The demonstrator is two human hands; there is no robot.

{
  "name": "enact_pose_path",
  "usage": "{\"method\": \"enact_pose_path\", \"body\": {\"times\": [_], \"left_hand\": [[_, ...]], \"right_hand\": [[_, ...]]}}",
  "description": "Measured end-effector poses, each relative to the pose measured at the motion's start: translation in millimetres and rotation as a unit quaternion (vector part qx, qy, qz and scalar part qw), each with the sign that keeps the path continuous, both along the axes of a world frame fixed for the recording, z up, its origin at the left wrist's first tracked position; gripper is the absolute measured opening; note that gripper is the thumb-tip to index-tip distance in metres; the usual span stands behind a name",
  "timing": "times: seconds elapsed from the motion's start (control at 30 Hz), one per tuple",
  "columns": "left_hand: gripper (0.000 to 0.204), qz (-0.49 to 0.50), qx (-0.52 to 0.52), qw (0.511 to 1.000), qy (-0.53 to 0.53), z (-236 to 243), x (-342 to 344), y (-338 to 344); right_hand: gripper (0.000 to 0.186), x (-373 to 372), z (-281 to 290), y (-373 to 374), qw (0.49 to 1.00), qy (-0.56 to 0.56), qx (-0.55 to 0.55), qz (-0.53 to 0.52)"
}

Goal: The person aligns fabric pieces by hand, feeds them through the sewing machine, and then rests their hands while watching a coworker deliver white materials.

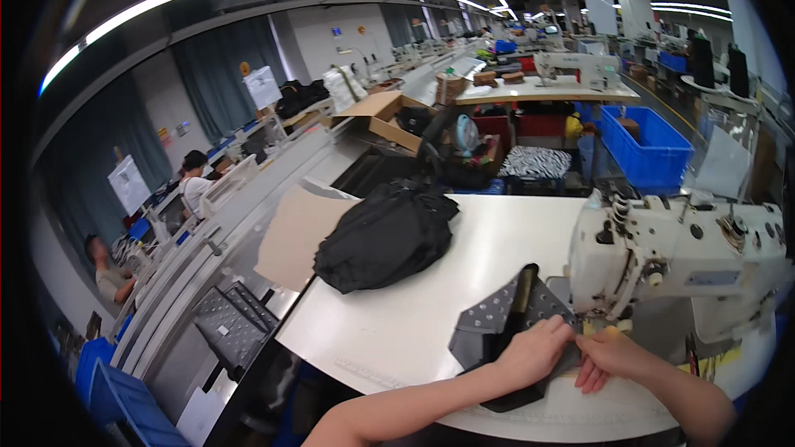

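Note:
A white sewing machine (662, 257) stands at the right end of the white table. Partly beneath its needle end lies a grey fabric piece (480, 323) with light dots and a dark strip across it. My left hand (537, 353) is closed on the fabric's near right part, fingertips bunched close to the needle area. Touching or almost touching it, my right hand (611, 356) pinches the fabric's edge between thumb and forefinger, its other fingers hanging lower. The pinched edge itself is mostly hidden by my fingers.
A heap of black fabric (385, 236) rests on the white table (497, 236), beside a beige sheet (300, 236). Dotted grey pieces (236, 331) lie lower at the left. Beyond are a blue bin (646, 149), a cardboard box (381, 120) and two seated people (197, 186) at the left.

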State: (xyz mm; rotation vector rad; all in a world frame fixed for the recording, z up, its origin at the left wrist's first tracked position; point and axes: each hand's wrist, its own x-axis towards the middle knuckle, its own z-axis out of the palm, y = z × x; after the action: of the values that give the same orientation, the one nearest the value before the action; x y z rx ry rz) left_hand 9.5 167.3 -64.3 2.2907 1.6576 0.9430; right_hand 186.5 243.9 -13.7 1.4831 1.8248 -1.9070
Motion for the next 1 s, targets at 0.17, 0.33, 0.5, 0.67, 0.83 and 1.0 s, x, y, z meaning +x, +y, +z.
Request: {"method": "enact_pose_path", "body": {"times": [0.17, 0.33, 0.5, 0.67, 0.83, 1.0], "left_hand": [[0.013, 0.0, -0.003, 1.0, -0.011, 12.7, -4.1, 4.6], [0.015, 0.003, -0.148, 0.988, -0.051, 25.9, -6.7, 12.7], [0.015, 0.004, -0.252, 0.96, -0.123, 26.5, -6.7, 19.7], [0.022, -0.011, -0.247, 0.966, -0.069, 36.9, -5.0, 26.1], [0.029, -0.023, -0.307, 0.948, -0.08, 46.6, -6.5, 35.5], [0.033, -0.03, -0.316, 0.945, -0.085, 49.8, -6.8, 35.6]], "right_hand": [[0.028, 39.4, -41.0, -8.2, 0.797, -0.136, 0.579, 0.104], [0.013, 39.9, -43.2, -19.7, 0.717, 0.099, 0.689, 0.041], [0.022, 46.4, -45.7, -19.4, 0.69, 0.123, 0.71, 0.066], [0.027, 45.5, -51.1, -17.8, 0.673, 0.129, 0.724, 0.083], [0.029, 49.8, -53.3, -17.3, 0.677, 0.16, 0.709, 0.115], [0.029, 47.7, -54.7, -18.1, 0.645, 0.133, 0.744, 0.117]]}}
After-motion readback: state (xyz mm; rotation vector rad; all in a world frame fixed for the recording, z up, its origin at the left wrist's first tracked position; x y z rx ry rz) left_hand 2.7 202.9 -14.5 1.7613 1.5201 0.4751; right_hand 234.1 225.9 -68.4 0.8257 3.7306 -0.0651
